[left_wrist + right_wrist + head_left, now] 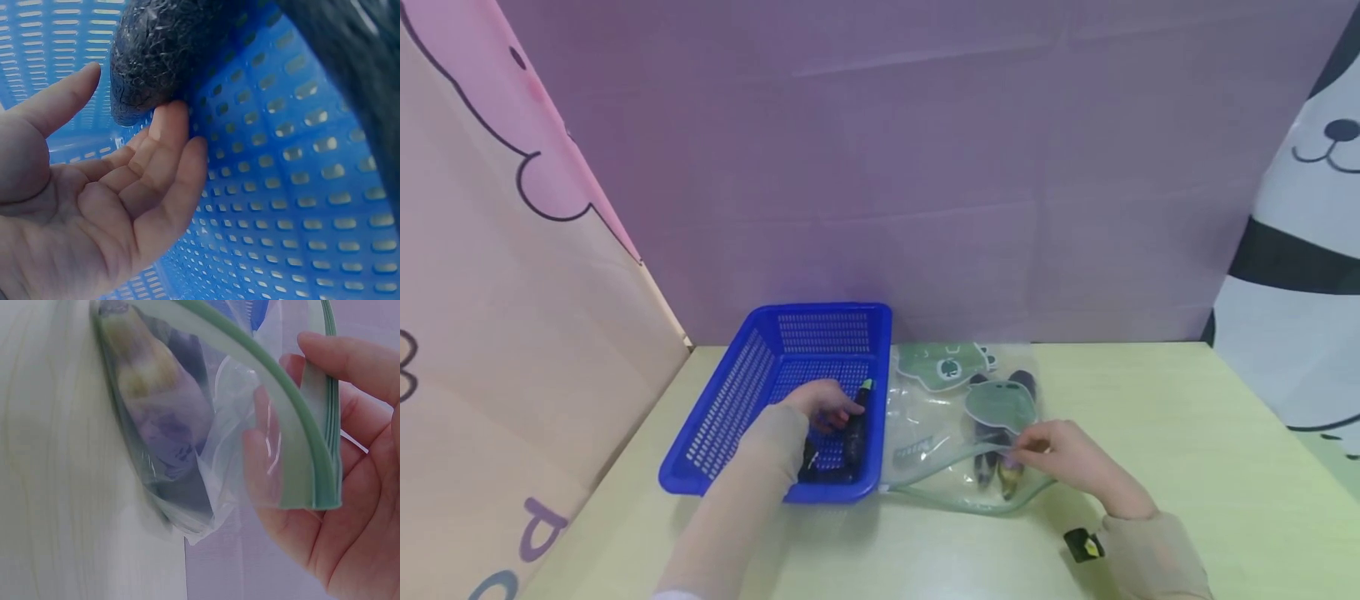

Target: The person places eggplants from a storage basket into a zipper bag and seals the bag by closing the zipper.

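Note:
My left hand (829, 403) reaches into a blue plastic basket (885, 400). Beside its fingers lies a long, dark eggplant (854, 437) with a pale green end. In the left wrist view, the fingertips meet the low end of a dark, wrinkled eggplant (150, 62), and the thumb stands apart from it. My right hand (1063, 454) pinches the green-edged mouth of a clear zip bag (925, 425). The bag's mouth gapes. Inside the bag, purple eggplants (162, 406) show through the plastic, one with a yellowish end.
More dark produce (831, 475) lies at the basket's near end. Green cartoon prints (1000, 404) cover parts of the bag. A small black and yellow item (1083, 545) is by the right sleeve. A purple wall covering (880, 183) stands behind the pale table (1150, 400).

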Demonstrator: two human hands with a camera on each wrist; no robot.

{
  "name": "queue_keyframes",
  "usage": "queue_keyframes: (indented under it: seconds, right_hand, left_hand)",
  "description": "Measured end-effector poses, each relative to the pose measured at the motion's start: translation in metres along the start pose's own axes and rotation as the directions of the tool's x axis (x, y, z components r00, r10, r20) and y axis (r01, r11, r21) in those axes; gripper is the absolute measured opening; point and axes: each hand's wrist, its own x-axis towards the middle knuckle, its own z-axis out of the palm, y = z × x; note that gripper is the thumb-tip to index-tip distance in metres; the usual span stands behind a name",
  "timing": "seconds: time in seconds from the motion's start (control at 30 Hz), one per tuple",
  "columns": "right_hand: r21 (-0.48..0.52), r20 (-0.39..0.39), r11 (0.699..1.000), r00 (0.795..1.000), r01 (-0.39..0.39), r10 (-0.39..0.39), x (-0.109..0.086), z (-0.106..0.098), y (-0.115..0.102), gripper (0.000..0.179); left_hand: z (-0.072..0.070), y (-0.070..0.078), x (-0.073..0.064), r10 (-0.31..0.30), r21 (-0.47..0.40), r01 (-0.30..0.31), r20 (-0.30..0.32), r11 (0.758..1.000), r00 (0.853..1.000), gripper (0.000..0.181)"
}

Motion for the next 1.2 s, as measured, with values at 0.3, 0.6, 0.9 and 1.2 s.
queue_keyframes:
  seconds: [0.3,0.6,0.9,1.2]
  right_hand:
    - [-0.005,-0.005,1.0,1.0,0.01,-0.01,-0.0003,-0.0003,0.0,0.009]
    - [-0.005,-0.01,1.0,1.0,0.008,-0.008,-0.0012,-0.0002,-0.0018,0.009]
    - [-0.001,-0.008,1.0,1.0,0.006,-0.006,-0.001,-0.0001,-0.0014,0.008]
    - [-0.015,-0.009,1.0,1.0,-0.005,0.005,-0.0006,0.0008,-0.0005,0.009]
  left_hand:
    - [0.003,-0.0007,0.0012,-0.032,-0.008,0.032,-0.027,0.999,0.999,0.035]
    - [0.0025,-0.0029,0.0043,-0.028,0.025,0.028,-0.015,0.999,0.999,0.038]
    - [0.0031,-0.0015,0.003,-0.034,0.025,0.034,-0.02,0.999,0.999,0.038]
    - [0.005,-0.0021,0.0033,-0.027,0.013,0.027,-0.008,1.0,1.0,0.034]
